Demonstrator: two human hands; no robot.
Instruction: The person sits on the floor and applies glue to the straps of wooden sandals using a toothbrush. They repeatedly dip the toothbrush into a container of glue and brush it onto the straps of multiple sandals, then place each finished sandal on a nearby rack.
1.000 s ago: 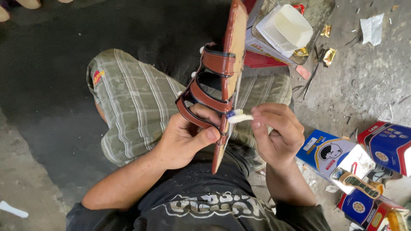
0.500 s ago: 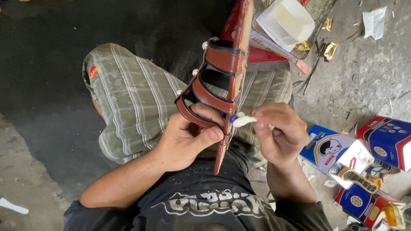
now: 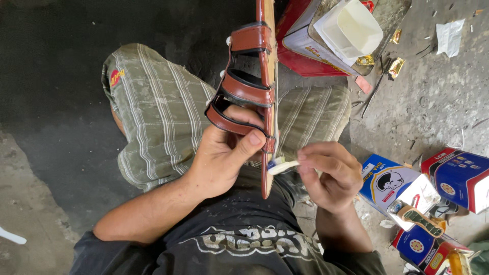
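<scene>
Underneath everything, my plaid shorts (image 3: 153, 117) fill the middle of the view as I sit on the dark concrete floor (image 3: 56, 76), knees spread. Standing on edge above my lap is a brown strappy sandal (image 3: 249, 86), its thin tan sole turned toward my right side and its three leather straps bulging out to the left. My left hand (image 3: 224, 158) is clenched around it from the strap side: the fingers run in under the lowest strap and the thumb presses across near the sole's edge, so the sandal is held upright between my knees. My right hand (image 3: 326, 175) sits just beside the sole, fingers pinched together on a small white applicator (image 3: 281, 166), whose tip touches the sole's edge close to my left thumb. Past the sandal's top, a red tin (image 3: 300, 40) carries a white plastic tub (image 3: 354, 28) on its lid. To my right, blue-and-red cardboard boxes (image 3: 458, 175) lie scattered on the floor, and a second small sandal piece (image 3: 420, 219) rests among them. Farther off, a scrap of white paper (image 3: 451, 35) lies on the gritty concrete.
</scene>
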